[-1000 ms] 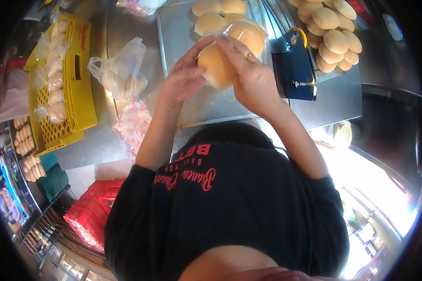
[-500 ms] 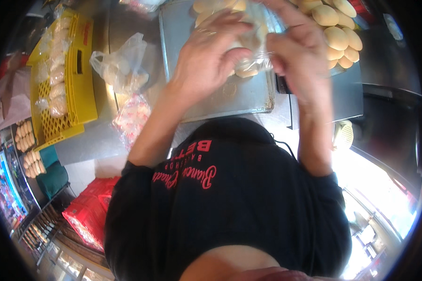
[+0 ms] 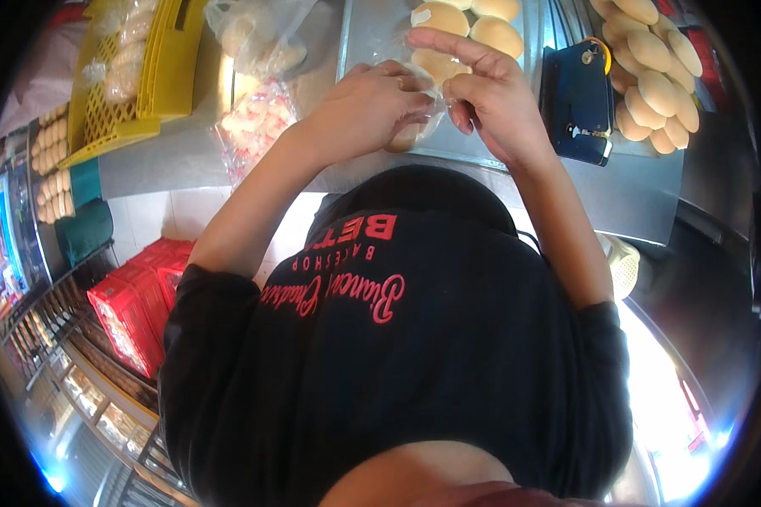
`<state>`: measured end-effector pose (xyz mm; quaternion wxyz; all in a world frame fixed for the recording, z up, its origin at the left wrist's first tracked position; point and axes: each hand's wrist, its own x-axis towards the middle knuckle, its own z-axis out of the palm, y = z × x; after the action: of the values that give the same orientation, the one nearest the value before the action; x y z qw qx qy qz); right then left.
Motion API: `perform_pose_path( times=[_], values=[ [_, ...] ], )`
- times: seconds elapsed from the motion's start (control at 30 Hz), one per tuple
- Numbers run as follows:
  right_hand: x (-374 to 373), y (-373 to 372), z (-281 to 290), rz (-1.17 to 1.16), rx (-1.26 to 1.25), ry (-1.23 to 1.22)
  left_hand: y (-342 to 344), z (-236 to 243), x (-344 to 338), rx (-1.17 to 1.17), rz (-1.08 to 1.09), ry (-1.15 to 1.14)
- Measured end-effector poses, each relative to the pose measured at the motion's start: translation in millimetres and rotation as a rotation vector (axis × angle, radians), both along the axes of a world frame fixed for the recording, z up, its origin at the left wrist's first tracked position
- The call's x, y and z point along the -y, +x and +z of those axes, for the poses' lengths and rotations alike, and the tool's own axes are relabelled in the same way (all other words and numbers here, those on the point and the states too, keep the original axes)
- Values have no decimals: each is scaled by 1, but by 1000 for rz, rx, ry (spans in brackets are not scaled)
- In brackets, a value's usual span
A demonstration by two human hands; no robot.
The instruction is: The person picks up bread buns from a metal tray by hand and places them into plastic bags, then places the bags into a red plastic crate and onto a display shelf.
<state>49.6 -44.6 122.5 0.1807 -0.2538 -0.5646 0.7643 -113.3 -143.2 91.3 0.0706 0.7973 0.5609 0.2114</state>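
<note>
Both hands meet over the near edge of the flat grey metal tray, at twelve o'clock from the body. The left hand closes its grip around a round pale-brown bread bun wrapped in thin clear plastic film; the right hand pinches that film, index finger stretched over the top. To do this well, I'd say keep the left grip soft so the bun isn't flattened, and pull the film taut and even with the right. More golden buns wait on the tray at one o'clock; a dark blue device sits at two o'clock on the grey surface, a yellow plastic crate at ten.
</note>
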Motion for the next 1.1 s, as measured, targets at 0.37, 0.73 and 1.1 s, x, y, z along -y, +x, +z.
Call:
perform_pose_path(
  times=[0.37, 0.73, 1.1],
  values=[
    [-39, 18, -12, 166, 600, 1571, -38, 39, 11, -273, 73, 51],
    [-38, 26, -21, 31, 156, 760, -30, 75, -4, 58, 118, 65],
    [17, -55, -5, 130, 20, 1335, -35, -26, 22, 223, 166, -358]
  ],
)
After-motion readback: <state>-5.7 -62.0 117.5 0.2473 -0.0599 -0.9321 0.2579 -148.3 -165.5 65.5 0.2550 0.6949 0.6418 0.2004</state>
